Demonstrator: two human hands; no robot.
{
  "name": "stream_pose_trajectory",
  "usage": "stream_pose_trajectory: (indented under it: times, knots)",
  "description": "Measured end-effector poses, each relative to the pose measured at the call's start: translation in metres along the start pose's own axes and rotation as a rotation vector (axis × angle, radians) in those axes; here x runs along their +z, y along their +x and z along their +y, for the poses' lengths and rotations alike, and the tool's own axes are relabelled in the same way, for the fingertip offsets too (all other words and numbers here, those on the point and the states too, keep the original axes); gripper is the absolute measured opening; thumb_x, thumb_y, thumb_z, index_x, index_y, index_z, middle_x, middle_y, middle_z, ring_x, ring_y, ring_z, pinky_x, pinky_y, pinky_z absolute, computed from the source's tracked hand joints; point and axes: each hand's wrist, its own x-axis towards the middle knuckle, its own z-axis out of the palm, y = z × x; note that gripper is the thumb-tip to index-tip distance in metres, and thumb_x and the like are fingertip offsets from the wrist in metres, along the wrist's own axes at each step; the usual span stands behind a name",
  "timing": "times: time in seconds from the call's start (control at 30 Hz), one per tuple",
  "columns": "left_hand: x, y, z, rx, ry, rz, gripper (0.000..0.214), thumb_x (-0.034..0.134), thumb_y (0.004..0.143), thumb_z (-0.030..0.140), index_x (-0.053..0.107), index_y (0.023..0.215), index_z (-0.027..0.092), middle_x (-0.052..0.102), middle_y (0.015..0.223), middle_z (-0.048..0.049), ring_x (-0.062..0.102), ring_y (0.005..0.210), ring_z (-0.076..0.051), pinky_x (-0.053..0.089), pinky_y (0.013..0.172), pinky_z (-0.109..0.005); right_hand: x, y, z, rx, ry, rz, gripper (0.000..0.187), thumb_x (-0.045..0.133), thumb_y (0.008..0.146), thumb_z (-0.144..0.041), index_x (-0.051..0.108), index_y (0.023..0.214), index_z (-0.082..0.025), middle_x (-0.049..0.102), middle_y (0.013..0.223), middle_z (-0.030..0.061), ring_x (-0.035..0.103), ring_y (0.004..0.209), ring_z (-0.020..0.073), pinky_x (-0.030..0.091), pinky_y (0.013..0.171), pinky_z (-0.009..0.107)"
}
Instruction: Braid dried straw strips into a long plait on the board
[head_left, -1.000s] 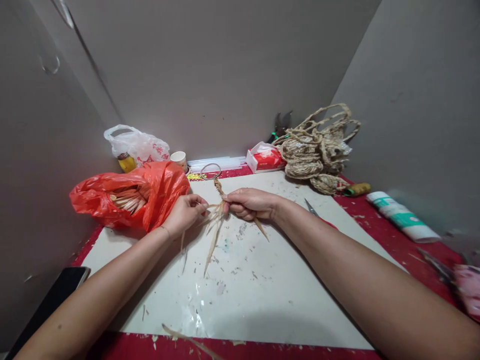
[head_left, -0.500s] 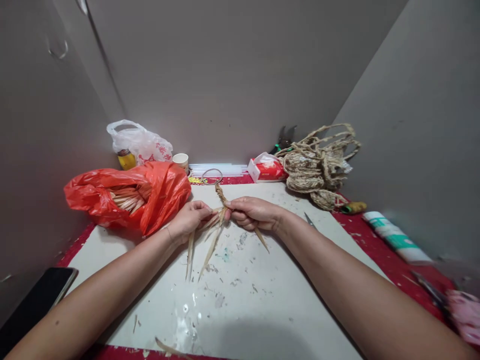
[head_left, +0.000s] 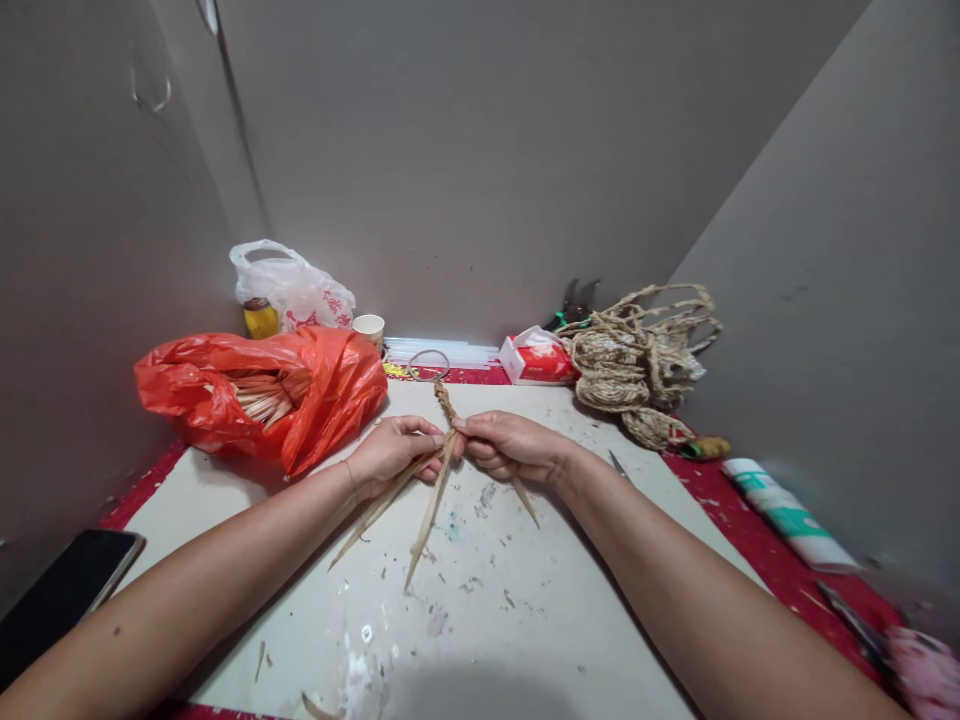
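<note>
Both my hands are closed on a braid of dry straw-coloured strips, over the middle of the white board (head_left: 525,570). The short braided part (head_left: 445,402) runs up and away to a thin ring (head_left: 428,366) at its far end. My right hand (head_left: 514,443) pinches the lower end of the braid, and one strip (head_left: 526,500) sticks out below its fingers. My left hand (head_left: 397,452) pinches strips (head_left: 367,525) that trail down to the left. Between the hands a loose strip (head_left: 426,525) hangs toward me.
At left lie a red plastic bag (head_left: 337,400) of strips and a phone (head_left: 67,590). A paper cup (head_left: 369,328), a tissue pack (head_left: 536,357) and a rope bundle (head_left: 622,360) line the back. A pointed blade (head_left: 619,465) lies right of my right hand.
My left hand has moved slightly closer to the right, its strips now gathered together instead of fanned out. The middle strip hangs separately. The whole view has shifted a little.
</note>
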Motion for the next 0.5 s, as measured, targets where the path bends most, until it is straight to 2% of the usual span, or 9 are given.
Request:
stream_pose_trajectory:
  times: [0.13,0.27,0.37,0.5]
  knots:
    - [0.001,0.000,0.001,0.000,0.094,0.020,0.016,0.070,0.068,0.019,0.056,0.068,0.011,0.057,0.051,-0.0009,0.050,0.043,-0.006,0.036,0.038,-0.014,-0.001,0.001,0.001,0.003,-0.012,0.004,0.032,0.053,0.084,-0.040,0.060,0.072,-0.011,0.023,0.042,-0.0112,0.010,0.035,0.0030,0.012,0.030,0.015]
    - [0.001,0.002,0.005,-0.033,0.077,0.016,0.017,0.070,0.066,0.018,0.057,0.075,0.012,0.054,0.051,0.0019,0.044,0.040,-0.005,0.035,0.038,-0.015,-0.002,0.002,0.003,-0.005,-0.019,-0.006,0.033,0.053,0.084,-0.042,0.060,0.073,-0.012,0.023,0.042,-0.0110,0.011,0.035,0.0030,0.011,0.031,0.015]
    - [-0.003,0.006,0.008,-0.064,0.128,-0.012,0.019,0.071,0.065,0.023,0.059,0.075,0.011,0.053,0.047,0.0026,0.043,0.039,-0.005,0.037,0.041,-0.017,-0.002,0.002,0.004,-0.015,-0.028,-0.015,0.034,0.052,0.085,-0.043,0.059,0.072,-0.012,0.024,0.042,-0.0107,0.012,0.035,0.0032,0.011,0.031,0.016]
    - [-0.007,0.012,0.015,-0.035,0.220,-0.048,0.018,0.071,0.062,0.024,0.058,0.067,0.012,0.058,0.052,-0.0001,0.052,0.048,-0.008,0.043,0.050,-0.020,0.000,0.002,0.003,-0.022,-0.053,-0.004,0.034,0.052,0.084,-0.044,0.055,0.068,-0.014,0.023,0.042,-0.0110,0.011,0.034,0.0032,0.012,0.031,0.016]
